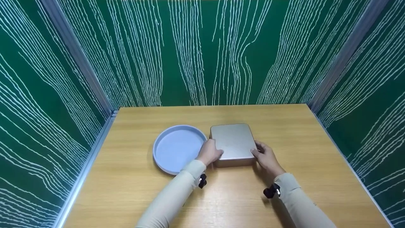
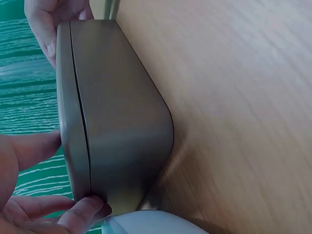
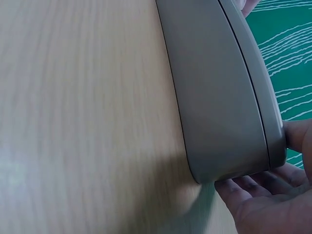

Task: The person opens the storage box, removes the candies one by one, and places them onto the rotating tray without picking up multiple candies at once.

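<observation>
A square metal tin [image 1: 233, 141] with rounded corners and a lid stands on the wooden table. A thin dark seam runs below the lid [image 2: 73, 107], which sits on the body [image 2: 122, 97]. My left hand [image 1: 210, 152] grips the tin's left side, thumb on the top near the front corner and fingertips against the side at the seam. My right hand [image 1: 265, 156] holds the right side, its thumb on the lid's edge and its fingers [image 3: 243, 190] along the side wall. The tin's inside is hidden.
Left of the tin lies a round, shallow, light blue tray [image 1: 178, 148] with a low rim, close beside my left hand. Green panels [image 1: 186, 63] with white wavy lines enclose the table [image 1: 126, 196] at the back and both sides.
</observation>
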`<state>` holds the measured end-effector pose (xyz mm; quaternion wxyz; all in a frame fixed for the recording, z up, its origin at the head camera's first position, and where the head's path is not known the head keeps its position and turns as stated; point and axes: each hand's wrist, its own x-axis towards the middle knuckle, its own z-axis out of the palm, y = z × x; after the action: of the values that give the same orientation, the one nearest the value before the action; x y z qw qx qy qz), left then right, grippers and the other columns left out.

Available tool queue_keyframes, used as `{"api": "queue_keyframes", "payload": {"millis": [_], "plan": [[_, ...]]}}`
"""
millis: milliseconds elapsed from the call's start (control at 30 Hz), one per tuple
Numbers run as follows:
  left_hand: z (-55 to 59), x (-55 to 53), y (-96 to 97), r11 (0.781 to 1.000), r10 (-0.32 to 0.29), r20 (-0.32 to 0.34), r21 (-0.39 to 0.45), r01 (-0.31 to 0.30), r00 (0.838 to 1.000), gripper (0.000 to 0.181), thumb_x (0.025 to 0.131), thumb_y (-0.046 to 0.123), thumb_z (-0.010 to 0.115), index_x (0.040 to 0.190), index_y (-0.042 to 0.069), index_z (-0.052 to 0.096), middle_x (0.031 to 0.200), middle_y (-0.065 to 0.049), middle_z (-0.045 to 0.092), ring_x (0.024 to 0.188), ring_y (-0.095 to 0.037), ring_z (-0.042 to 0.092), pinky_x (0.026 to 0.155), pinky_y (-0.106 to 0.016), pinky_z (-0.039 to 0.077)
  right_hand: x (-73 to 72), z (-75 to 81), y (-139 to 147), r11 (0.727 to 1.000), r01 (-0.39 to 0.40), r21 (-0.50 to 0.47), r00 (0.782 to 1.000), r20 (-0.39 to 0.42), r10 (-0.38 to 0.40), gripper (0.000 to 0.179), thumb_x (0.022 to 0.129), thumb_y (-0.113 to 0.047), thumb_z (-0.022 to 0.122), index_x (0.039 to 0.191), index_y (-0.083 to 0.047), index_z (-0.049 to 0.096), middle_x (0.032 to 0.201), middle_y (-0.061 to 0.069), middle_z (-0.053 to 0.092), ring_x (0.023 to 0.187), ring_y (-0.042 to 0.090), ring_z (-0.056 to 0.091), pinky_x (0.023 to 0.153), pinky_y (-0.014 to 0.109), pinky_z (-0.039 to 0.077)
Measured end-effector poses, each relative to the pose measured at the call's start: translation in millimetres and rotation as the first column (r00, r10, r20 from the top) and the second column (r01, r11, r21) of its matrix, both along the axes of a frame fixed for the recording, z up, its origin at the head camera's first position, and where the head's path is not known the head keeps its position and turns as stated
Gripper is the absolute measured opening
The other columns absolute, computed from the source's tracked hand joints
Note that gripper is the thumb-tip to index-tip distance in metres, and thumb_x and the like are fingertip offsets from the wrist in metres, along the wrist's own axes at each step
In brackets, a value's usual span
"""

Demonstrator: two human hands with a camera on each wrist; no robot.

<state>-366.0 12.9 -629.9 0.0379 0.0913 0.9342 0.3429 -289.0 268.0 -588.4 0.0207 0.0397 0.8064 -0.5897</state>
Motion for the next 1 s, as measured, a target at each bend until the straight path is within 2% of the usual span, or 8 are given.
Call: {"api": "queue_keyframes", "payload": {"millis": [100,267,367,600,700,767,967,1000], "plan": [[5.1,9.8,-1.0,0.999,0.013,0.011,0.039,-0.014,1.000,0.070,0.090,0.028,0.082,0.146,-0.008,0.061,0.144,-0.025,0.069,0.132,-0.037,0.068,0.118,-0.044,0.055,4.4,2.4,0.2,1.000,-0.010,0.001,1.000,0.005,0.010,0.059,0.111,-0.007,0.055,0.161,0.015,0.033,0.163,0.039,0.041,0.154,0.051,0.041,0.131,0.056,0.037],[30.4,32.5,-3.0,0.998,0.010,0.047,0.061,-0.013,0.999,0.070,0.092,0.024,0.083,0.147,-0.009,0.058,0.146,-0.028,0.066,0.136,-0.041,0.065,0.119,-0.048,0.053,12.0,2.1,0.9,1.000,-0.016,-0.002,1.000,0.013,0.016,0.060,0.110,-0.006,0.057,0.161,0.014,0.033,0.162,0.039,0.042,0.152,0.053,0.044,0.128,0.056,0.041],[26.3,33.4,-3.6,0.999,-0.004,0.043,0.034,0.002,0.999,0.070,0.092,0.026,0.082,0.148,-0.009,0.058,0.147,-0.027,0.066,0.136,-0.041,0.065,0.119,-0.047,0.054,15.5,1.5,1.1,1.000,-0.012,0.019,1.000,0.017,0.011,0.059,0.110,-0.007,0.058,0.160,0.014,0.035,0.161,0.038,0.044,0.149,0.052,0.047,0.126,0.054,0.045],[-0.9,23.1,-5.1,0.999,-0.036,-0.016,-0.024,0.036,0.999,0.074,0.092,0.031,0.076,0.149,-0.011,0.056,0.146,-0.028,0.066,0.135,-0.040,0.065,0.117,-0.044,0.055,20.3,0.5,0.1,0.999,-0.009,0.050,1.000,0.007,0.009,0.054,0.110,-0.007,0.058,0.156,0.014,0.041,0.157,0.039,0.048,0.145,0.051,0.052,0.122,0.051,0.049],[1.2,26.0,-5.9,0.999,-0.037,-0.015,-0.010,0.037,0.999,0.073,0.092,0.031,0.077,0.149,-0.011,0.057,0.146,-0.028,0.066,0.135,-0.041,0.065,0.118,-0.045,0.055,22.1,0.1,0.1,0.998,-0.010,0.069,1.000,-0.009,0.011,0.053,0.109,-0.006,0.059,0.154,0.015,0.043,0.155,0.040,0.051,0.143,0.052,0.054,0.121,0.051,0.050],[14.2,34.7,-6.6,0.999,-0.033,0.012,0.012,0.033,0.999,0.073,0.093,0.029,0.077,0.150,-0.010,0.056,0.148,-0.028,0.064,0.137,-0.041,0.064,0.120,-0.046,0.053,23.2,0.3,0.7,0.997,-0.014,0.082,1.000,-0.013,0.015,0.052,0.109,-0.006,0.059,0.154,0.015,0.044,0.155,0.039,0.051,0.142,0.052,0.055,0.121,0.052,0.051],[75.8,76.0,-10.0,0.996,-0.035,0.057,0.080,0.030,0.998,0.072,0.093,0.019,0.080,0.151,-0.014,0.052,0.151,-0.032,0.060,0.141,-0.045,0.060,0.123,-0.049,0.049,26.1,3.7,2.6,0.995,-0.032,0.093,0.999,0.014,0.030,0.054,0.110,-0.009,0.058,0.156,0.014,0.041,0.156,0.039,0.049,0.143,0.053,0.053,0.121,0.055,0.050],[79.4,79.4,-10.1,0.996,-0.034,0.053,0.079,0.030,0.998,0.072,0.093,0.019,0.080,0.151,-0.014,0.052,0.151,-0.033,0.060,0.141,-0.045,0.060,0.123,-0.049,0.049,26.4,4.4,2.6,0.995,-0.033,0.097,0.999,0.017,0.032,0.055,0.110,-0.009,0.058,0.156,0.014,0.041,0.156,0.039,0.049,0.143,0.054,0.053,0.121,0.055,0.050]]}}
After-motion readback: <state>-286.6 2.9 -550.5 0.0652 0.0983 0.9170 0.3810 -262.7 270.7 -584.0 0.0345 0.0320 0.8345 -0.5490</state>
